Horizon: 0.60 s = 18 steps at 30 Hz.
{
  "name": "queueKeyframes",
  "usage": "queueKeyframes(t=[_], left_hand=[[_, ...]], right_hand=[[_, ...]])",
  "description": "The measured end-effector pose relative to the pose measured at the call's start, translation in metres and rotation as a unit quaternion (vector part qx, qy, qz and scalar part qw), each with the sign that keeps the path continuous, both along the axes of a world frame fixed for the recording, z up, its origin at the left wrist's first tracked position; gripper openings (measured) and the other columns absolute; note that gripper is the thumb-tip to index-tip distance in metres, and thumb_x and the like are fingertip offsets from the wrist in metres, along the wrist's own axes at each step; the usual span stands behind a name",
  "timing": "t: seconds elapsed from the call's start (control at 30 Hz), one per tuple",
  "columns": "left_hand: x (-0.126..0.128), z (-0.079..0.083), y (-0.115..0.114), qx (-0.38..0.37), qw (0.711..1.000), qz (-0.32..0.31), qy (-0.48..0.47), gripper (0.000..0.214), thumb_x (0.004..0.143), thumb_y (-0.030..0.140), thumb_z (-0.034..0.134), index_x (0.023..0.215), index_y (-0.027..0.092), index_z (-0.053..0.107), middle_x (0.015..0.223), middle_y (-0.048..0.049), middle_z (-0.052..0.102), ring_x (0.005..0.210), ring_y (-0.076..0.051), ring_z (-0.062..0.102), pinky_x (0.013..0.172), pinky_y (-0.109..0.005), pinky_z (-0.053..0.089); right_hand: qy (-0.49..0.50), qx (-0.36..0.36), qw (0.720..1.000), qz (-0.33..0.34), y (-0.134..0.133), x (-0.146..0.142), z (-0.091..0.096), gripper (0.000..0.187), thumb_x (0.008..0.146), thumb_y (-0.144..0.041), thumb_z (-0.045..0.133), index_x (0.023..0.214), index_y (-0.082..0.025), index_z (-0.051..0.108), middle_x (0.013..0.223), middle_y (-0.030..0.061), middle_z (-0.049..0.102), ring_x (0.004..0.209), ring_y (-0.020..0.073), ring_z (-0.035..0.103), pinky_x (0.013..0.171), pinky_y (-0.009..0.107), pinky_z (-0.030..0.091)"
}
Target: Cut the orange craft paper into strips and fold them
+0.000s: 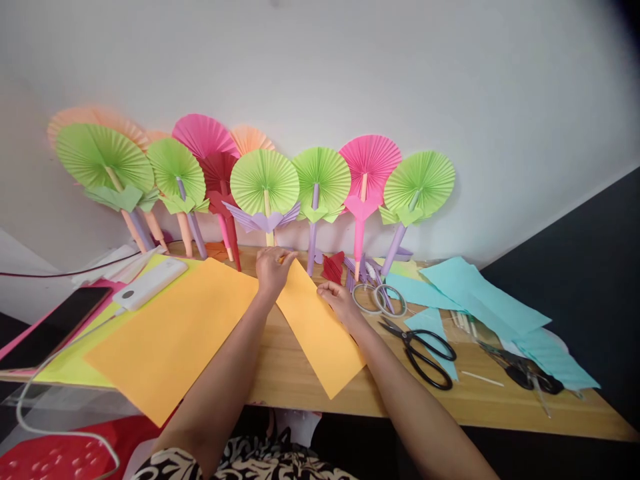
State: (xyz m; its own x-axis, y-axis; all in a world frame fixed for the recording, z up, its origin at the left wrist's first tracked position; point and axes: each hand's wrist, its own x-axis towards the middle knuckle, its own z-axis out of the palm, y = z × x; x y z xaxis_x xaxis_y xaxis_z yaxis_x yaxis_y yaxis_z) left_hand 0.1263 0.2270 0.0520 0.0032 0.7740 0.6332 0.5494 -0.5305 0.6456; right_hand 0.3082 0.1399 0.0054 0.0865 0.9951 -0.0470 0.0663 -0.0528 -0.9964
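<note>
A narrow rectangle of orange paper (320, 333) lies at a slant on the wooden table in front of me. My left hand (273, 272) is closed on its far end, fingers and thumb bent at the corner. On the paper's right edge my right hand (343, 305) pinches with thumb and fingers. Left of my left forearm rests a larger orange sheet (175, 333), partly over a yellow-green sheet. Black-handled scissors (420, 350) and two rolls of tape (383, 299) are to the right of my right hand.
Pleated paper fans (265, 180) in several colours lean against the wall. Blue paper pieces (493, 300) and another pair of scissors (527, 373) lie at the right. At the left are a black phone (55, 327) and a white power bank (153, 283) with its cable.
</note>
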Motion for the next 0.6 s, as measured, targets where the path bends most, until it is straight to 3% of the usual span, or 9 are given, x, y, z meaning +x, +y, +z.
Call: queueKeyframes(t=[0.2,0.3,0.37,0.43,0.53,0.6], left_hand=[[-0.021,0.015,0.004,0.031,0.998,0.060,-0.015,0.024,0.089,0.028,0.069,0.066,0.022,0.065,0.075,-0.0022,0.074,0.080,-0.022,0.068,0.090,-0.039,0.046],[-0.021,0.029,-0.006,0.069,0.996,0.050,0.019,0.012,0.092,0.030,0.068,0.084,0.021,0.071,0.094,-0.0060,0.077,0.098,-0.026,0.068,0.096,-0.041,0.044],[-0.013,0.038,-0.018,0.104,0.992,0.012,0.075,0.014,0.093,0.031,0.066,0.101,0.022,0.072,0.112,-0.0077,0.076,0.111,-0.027,0.065,0.104,-0.043,0.040],[-0.001,0.046,-0.031,0.123,0.974,-0.082,0.172,0.015,0.096,0.028,0.061,0.105,0.023,0.071,0.116,-0.0069,0.075,0.113,-0.025,0.064,0.111,-0.046,0.035],[0.012,0.050,-0.042,0.137,0.908,-0.209,0.337,0.023,0.096,0.014,0.050,0.091,0.020,0.072,0.098,-0.0060,0.075,0.098,-0.023,0.065,0.115,-0.050,0.028],[0.015,0.049,-0.040,0.138,0.871,-0.222,0.416,0.027,0.092,0.007,0.048,0.080,0.018,0.069,0.083,-0.0070,0.071,0.087,-0.023,0.063,0.113,-0.052,0.030]], right_hand=[[-0.017,0.013,1.000,0.003,0.001,0.001,-0.002,0.025,0.072,-0.046,0.069,0.076,-0.022,0.065,0.065,-0.0037,0.059,0.062,0.0135,0.050,0.059,0.026,0.038],[-0.021,0.016,1.000,0.007,0.002,0.002,-0.004,0.025,0.072,-0.046,0.070,0.075,-0.022,0.066,0.065,-0.0035,0.059,0.060,0.0134,0.049,0.058,0.026,0.036],[-0.022,0.019,1.000,0.012,0.003,0.003,-0.004,0.024,0.071,-0.045,0.071,0.074,-0.022,0.066,0.064,-0.0032,0.059,0.060,0.0135,0.049,0.059,0.027,0.035],[-0.020,0.025,0.999,0.018,0.003,0.003,-0.003,0.024,0.070,-0.044,0.072,0.072,-0.021,0.066,0.065,-0.0026,0.059,0.062,0.0139,0.050,0.061,0.027,0.036],[-0.014,0.030,0.999,0.025,0.005,0.004,-0.004,0.024,0.069,-0.044,0.073,0.070,-0.021,0.066,0.065,-0.0023,0.059,0.063,0.0141,0.050,0.061,0.028,0.036],[-0.008,0.034,0.999,0.029,0.005,0.003,-0.005,0.024,0.068,-0.044,0.073,0.071,-0.022,0.066,0.065,-0.0023,0.058,0.062,0.0140,0.049,0.061,0.028,0.035]])
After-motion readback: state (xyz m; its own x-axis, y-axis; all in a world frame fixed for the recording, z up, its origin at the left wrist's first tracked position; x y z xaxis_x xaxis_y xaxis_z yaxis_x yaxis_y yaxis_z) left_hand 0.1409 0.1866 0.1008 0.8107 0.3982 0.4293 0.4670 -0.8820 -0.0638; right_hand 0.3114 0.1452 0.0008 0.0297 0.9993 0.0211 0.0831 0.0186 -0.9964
